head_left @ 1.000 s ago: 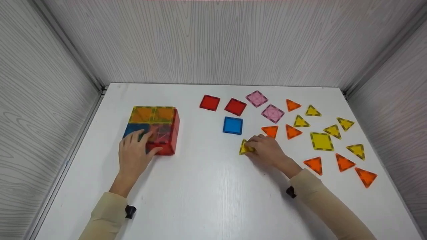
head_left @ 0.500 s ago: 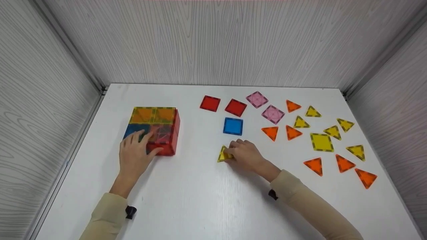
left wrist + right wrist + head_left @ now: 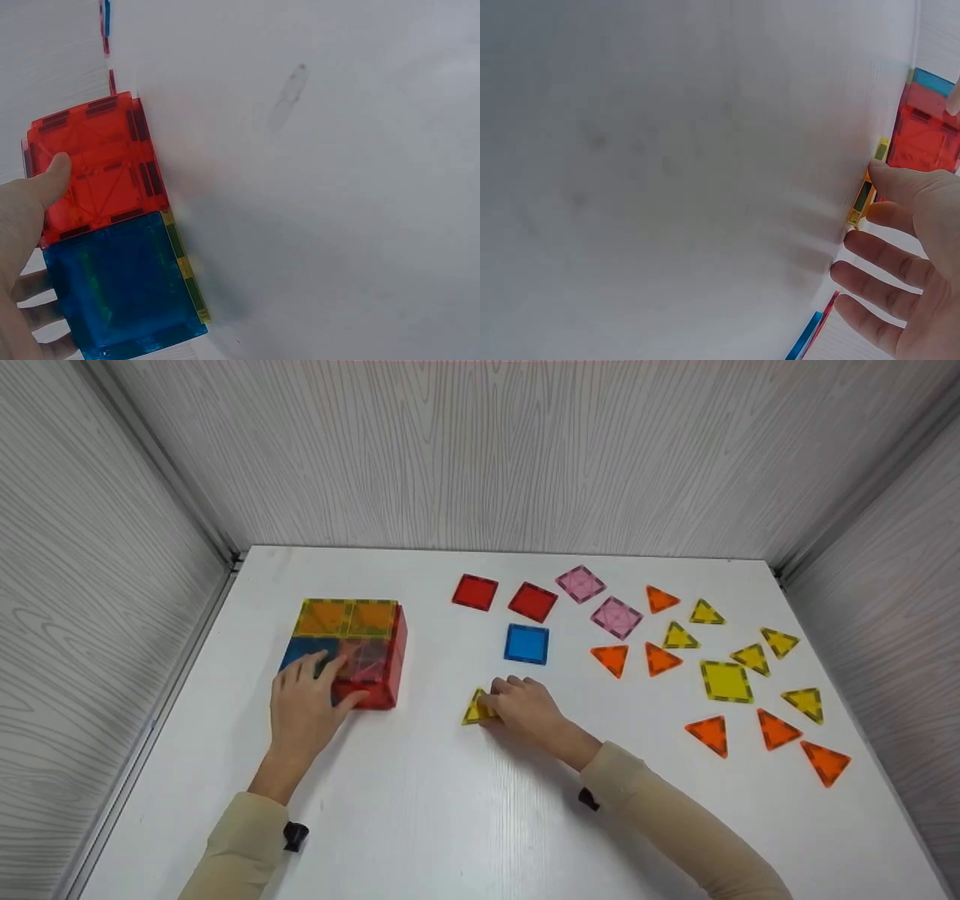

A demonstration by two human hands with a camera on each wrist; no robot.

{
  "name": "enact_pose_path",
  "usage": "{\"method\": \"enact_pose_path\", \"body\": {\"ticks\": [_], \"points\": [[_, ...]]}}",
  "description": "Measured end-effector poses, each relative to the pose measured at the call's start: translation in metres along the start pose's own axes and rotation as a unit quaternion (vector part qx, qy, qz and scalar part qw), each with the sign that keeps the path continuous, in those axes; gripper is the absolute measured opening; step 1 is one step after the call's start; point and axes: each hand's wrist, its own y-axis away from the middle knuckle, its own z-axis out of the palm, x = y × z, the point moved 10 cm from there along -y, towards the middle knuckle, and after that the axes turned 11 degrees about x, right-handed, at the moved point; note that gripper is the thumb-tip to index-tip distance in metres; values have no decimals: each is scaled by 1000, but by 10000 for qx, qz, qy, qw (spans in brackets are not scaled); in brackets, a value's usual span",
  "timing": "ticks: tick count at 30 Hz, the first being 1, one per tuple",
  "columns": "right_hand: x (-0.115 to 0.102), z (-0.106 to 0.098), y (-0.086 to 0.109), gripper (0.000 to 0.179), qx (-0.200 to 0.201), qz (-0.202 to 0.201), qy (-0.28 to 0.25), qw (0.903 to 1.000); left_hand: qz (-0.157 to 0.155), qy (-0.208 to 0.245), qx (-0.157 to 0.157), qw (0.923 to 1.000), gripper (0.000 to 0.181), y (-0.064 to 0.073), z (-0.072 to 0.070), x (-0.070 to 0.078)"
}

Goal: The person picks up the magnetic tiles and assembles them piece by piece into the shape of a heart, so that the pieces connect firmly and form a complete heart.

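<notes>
On the left side of the table stands a block built of see-through magnetic tiles [image 3: 371,619], with yellow-orange, blue and red faces. My left hand [image 3: 304,705] rests on its near corner, fingers over the top and the thumb lying along the red front face [image 3: 105,135], near the blue face [image 3: 127,285]. My right hand [image 3: 529,709] pinches a yellow triangle tile [image 3: 474,711] between thumb and index finger, low over the table to the right of the block. In the right wrist view this tile [image 3: 861,202] is seen edge-on and the other fingers are spread.
Between the block and the loose triangles lie two red squares [image 3: 475,592], a blue square [image 3: 526,644] and two pink squares [image 3: 616,617]. Several orange triangles [image 3: 827,763] and yellow triangles [image 3: 805,703] surround a yellow square [image 3: 726,682] at the right. Walls border the white table [image 3: 420,810].
My right hand has moved left toward the block with the yellow triangle tile, slowing in the last half second. The left hand stays on the block.
</notes>
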Motion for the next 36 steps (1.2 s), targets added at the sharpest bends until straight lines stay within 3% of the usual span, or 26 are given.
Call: {"method": "enact_pose_path", "body": {"ticks": [6, 9, 12, 14, 16, 18, 22, 27, 31, 36], "points": [[9, 0, 4, 33, -23, 136, -231, 9996, -19, 107, 12, 9999, 74, 1, 0, 11], [23, -6, 15, 38, 116, 268, -370, 9989, 287, 386, 542, 9974, 69, 3, -10, 33], [48, -17, 28, 41, 417, 520, -516, 9964, 766, 879, 1152, 9865, 59, 7, -23, 61], [70, -25, 38, 42, 617, 789, -557, 9934, 1047, 1159, 1264, 9796, 53, 8, -26, 80], [94, -32, 49, 44, 791, 1054, -543, 9898, 1257, 1264, 1064, 9782, 52, 9, -22, 98], [117, -38, 60, 46, 849, 1297, -524, 9865, 1379, 1260, 643, 9803, 52, 9, -10, 112], [158, -45, 79, 51, 889, 1529, -467, 9831, 1382, 1260, -503, 9811, 57, 13, 27, 132], [199, -47, 92, 55, 850, 1727, -506, 9800, 1185, 1271, -1667, 9706, 60, 18, 75, 145], [220, -42, 97, 57, 688, 1805, -516, 9798, 1158, 1164, -2189, 9618, 63, 17, 100, 151], [231, -36, 98, 60, 448, 1825, -473, 9810, 1200, 1056, -2481, 9555, 64, 12, 117, 156]]}}
